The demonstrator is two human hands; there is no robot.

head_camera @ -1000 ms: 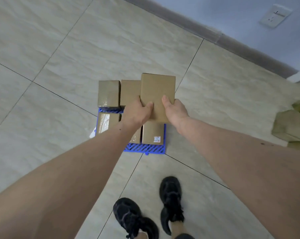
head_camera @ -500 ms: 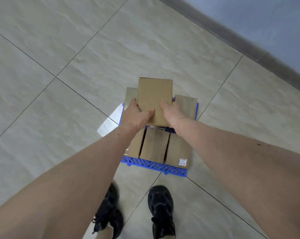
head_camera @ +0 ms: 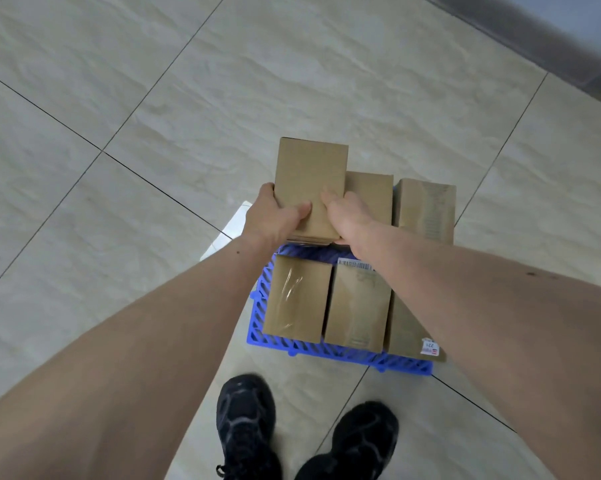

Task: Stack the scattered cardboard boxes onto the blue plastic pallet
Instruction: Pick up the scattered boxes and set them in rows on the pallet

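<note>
We stand at the near edge of the blue plastic pallet [head_camera: 340, 355], both hands out over it. Our left hand [head_camera: 275, 220] and right hand [head_camera: 347, 216] grip one cardboard box, the held box [head_camera: 309, 181], thumbs laid on its top face and the remaining fingers curled under its near end, mostly hidden. It hangs over the far-left corner of the pallet, raised above the other boxes; whether its far end touches anything we cannot tell. Already on the pallet: a near row of three, the near-left box [head_camera: 297, 299] with clear tape, the near-middle box [head_camera: 358, 306] with a barcode label, the near-right box [head_camera: 410, 337] partly under our right forearm; and two in the far row, the far-middle box [head_camera: 371, 199] and the far-right box [head_camera: 425, 209]. The far-left slot looks vacant, with bare blue grid showing beneath the held box. Judgement: five boxes placed, the sixth in hand, which would complete one layer once set down. No loose boxes show on the tile floor [head_camera: 119, 98] within view, so we cannot say how many are left. A white sheet [head_camera: 233, 226] lies just beside the pallet's left edge.
</note>
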